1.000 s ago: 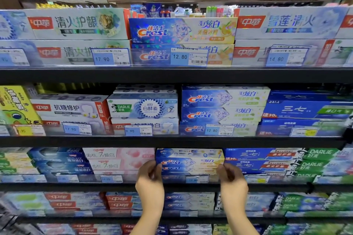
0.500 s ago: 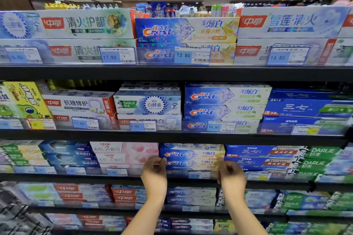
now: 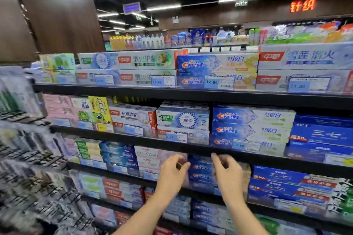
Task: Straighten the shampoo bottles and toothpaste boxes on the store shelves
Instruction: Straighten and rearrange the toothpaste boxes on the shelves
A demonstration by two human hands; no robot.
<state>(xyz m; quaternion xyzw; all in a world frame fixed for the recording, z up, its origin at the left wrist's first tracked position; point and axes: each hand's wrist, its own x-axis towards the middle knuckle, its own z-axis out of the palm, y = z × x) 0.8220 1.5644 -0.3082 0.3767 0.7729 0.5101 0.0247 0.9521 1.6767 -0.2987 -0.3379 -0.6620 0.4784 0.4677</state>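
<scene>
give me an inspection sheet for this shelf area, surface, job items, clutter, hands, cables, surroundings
Surface: black shelves, several tiers, price tags along the front edges.
Job's things: toothpaste boxes stacked flat; the Crest stack sits between both hands. Shampoo bottles: nothing seen for certain.
Clutter: nothing seen.
Grippers: left hand and right hand are at the stack's ends, fingers curled; grip blurred.
Cables: nothing seen.
Surroundings: bottles on far shelves, red sign, ceiling strip lights, brown wall at left.
</scene>
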